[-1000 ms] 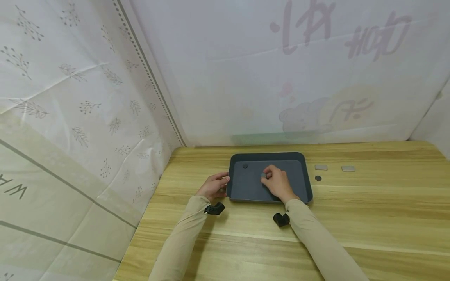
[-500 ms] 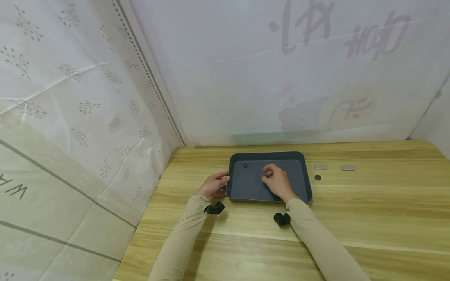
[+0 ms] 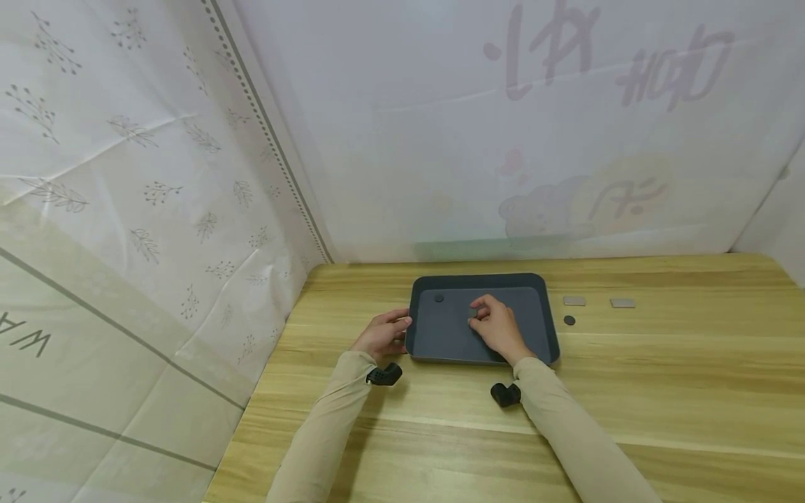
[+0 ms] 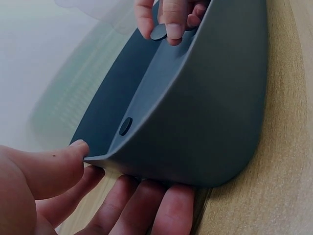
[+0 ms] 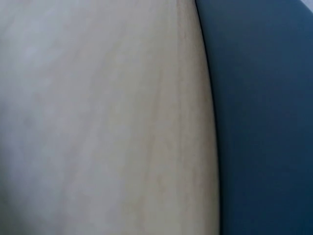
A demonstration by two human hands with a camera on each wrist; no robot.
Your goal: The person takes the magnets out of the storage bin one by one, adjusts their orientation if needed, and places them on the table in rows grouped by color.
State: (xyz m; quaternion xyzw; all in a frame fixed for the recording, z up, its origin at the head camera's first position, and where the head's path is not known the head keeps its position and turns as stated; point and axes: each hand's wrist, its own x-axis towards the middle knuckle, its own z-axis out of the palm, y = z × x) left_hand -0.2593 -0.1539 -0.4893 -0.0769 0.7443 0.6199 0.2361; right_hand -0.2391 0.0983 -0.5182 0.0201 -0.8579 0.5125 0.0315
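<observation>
A dark grey rectangular tray [image 3: 440,342] lies on the wooden table. My left hand [image 3: 380,333] grips its left end; in the left wrist view the thumb [image 4: 78,149] is on the rim and the fingers are against the outer wall. Over the middle of the tray, my right hand [image 3: 499,332] pinches a small dark round disc [image 4: 158,33] between thumb and fingers. Another dark disc [image 3: 439,298] lies inside the tray, near its far left corner. The right wrist view shows only blurred wood and the tray's outer wall [image 5: 264,122]; the hand is out of it.
Right of the tray, two thin grey rectangular pieces [image 3: 574,301] [image 3: 622,303] and a small dark disc [image 3: 569,320] lie on the wooden table [image 3: 679,391]. Printed cloth hangs behind and to the left, close to the table's edges.
The disc between my right fingers has turned slightly, and that hand has barely shifted. My left hand and the tray have stayed in place.
</observation>
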